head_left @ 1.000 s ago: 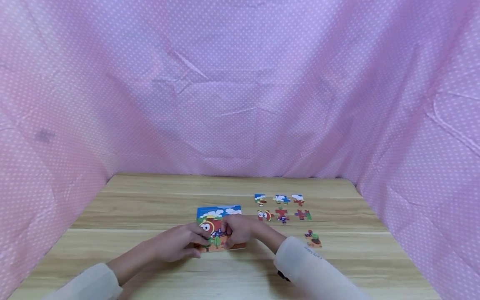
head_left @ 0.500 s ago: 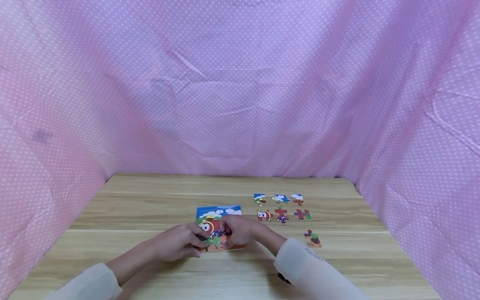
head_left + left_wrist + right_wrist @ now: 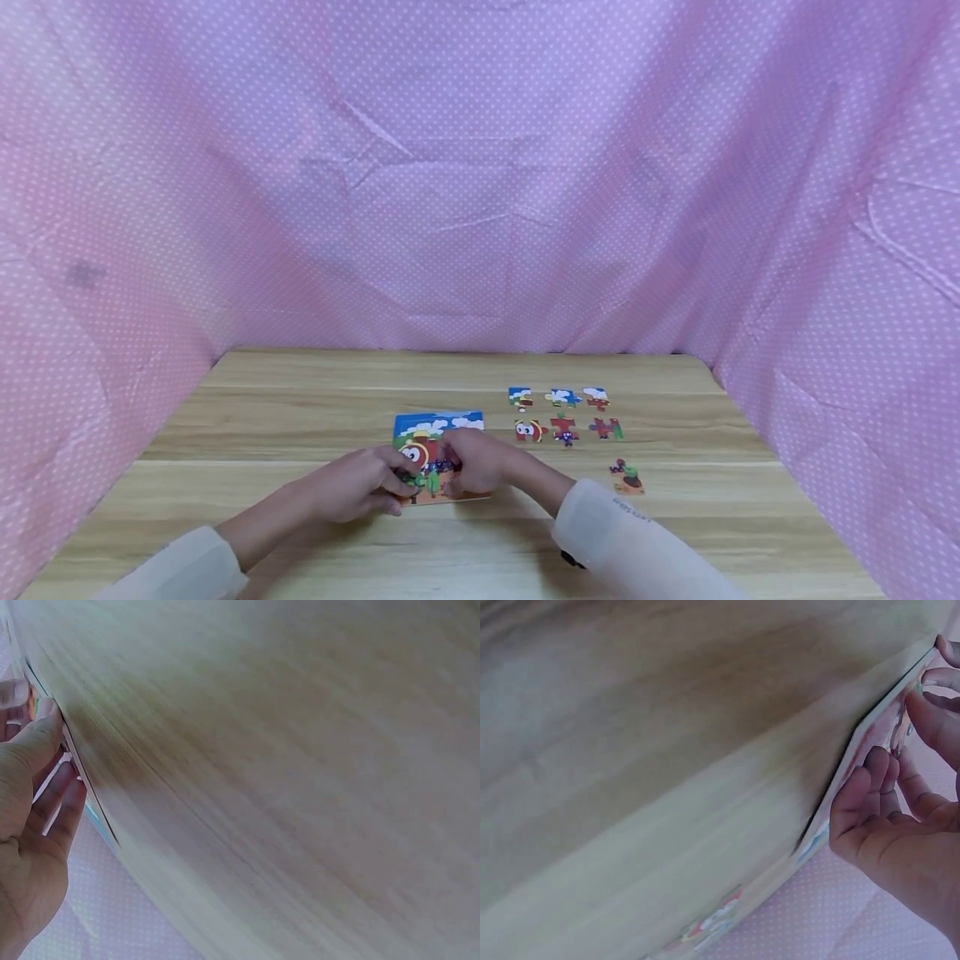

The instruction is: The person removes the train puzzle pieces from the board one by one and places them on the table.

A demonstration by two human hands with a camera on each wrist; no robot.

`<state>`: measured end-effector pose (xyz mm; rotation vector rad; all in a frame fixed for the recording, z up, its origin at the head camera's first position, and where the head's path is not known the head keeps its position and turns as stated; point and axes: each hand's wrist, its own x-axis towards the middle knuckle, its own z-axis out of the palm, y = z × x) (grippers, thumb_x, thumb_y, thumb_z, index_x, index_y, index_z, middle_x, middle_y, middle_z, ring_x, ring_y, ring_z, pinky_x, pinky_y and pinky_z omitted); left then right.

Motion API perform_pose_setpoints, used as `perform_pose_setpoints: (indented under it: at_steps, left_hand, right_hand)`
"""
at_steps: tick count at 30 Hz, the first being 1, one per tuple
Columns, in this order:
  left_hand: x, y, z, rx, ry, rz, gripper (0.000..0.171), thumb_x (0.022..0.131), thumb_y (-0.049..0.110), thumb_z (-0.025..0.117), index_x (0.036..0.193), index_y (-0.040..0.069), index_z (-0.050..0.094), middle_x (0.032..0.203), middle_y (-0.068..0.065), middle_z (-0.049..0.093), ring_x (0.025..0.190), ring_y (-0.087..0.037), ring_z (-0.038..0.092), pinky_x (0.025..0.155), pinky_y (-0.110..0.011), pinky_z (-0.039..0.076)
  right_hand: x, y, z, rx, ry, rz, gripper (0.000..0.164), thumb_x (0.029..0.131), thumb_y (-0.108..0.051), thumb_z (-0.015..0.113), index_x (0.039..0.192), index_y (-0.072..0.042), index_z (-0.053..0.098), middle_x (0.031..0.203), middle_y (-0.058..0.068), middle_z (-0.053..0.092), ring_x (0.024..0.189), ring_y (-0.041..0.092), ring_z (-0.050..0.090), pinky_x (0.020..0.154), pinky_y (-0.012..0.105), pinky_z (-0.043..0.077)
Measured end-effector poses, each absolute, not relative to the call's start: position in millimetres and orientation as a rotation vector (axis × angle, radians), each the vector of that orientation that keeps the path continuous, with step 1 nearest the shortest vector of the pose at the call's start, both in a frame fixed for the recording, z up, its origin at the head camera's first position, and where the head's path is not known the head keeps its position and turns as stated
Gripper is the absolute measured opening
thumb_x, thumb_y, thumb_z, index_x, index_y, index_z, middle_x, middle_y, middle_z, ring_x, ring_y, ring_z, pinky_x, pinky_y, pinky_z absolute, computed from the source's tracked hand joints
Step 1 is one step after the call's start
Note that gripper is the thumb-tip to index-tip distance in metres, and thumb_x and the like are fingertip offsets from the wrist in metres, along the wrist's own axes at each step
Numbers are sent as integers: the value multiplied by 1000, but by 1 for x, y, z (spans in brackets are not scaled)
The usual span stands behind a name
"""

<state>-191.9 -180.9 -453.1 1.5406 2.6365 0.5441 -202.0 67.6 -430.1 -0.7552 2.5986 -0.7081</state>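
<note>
A picture puzzle board point(image 3: 411, 419) with blue sky, clouds and a big-eyed red character lies on the wooden table. Over its front half, both hands come together. My left hand point(image 3: 360, 483) reaches in from the left, its thumb and fingers pinching a small puzzle piece point(image 3: 432, 482) with green on it. From the other side my right hand point(image 3: 480, 462) pinches at the same piece, thumb low and index finger curled. In the right wrist view, the remaining fingers of the right hand point(image 3: 900, 817) curl close over the board. The hands hide much of the board's lower half.
Several loose puzzle pieces lie right of the board in two rows, among them an eyed piece point(image 3: 529, 430) and a red piece point(image 3: 564, 428). Nearer sits a brown-and-green piece point(image 3: 627, 477). A pink dotted curtain point(image 3: 480, 208) encloses the wooden table point(image 3: 300, 400).
My right hand's fingers have shifted very slightly left over the board. The left hand, the board and the loose pieces stay essentially where they were.
</note>
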Motion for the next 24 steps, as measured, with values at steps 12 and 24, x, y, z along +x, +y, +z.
perform_pose_setpoints:
  at_steps: [12,24]
  left_hand:
    - [-192,-182,-453,1504,2640,551,25,91,20,79,116,17,80,128,0,67,116,-17,63,93,-31,57]
    - [-191,-182,-454,1531,2640,560,26,92,19,79,117,17,79,126,2,68,114,-16,64,92,-31,57]
  right_hand:
    - [-200,69,-425,-809,2603,-805,24,88,9,70,97,-13,67,85,-3,58,79,9,52,70,22,48]
    - [-203,98,-432,-802,2482,-1019,29,91,16,59,102,-10,66,96,3,65,85,12,58,77,23,53]
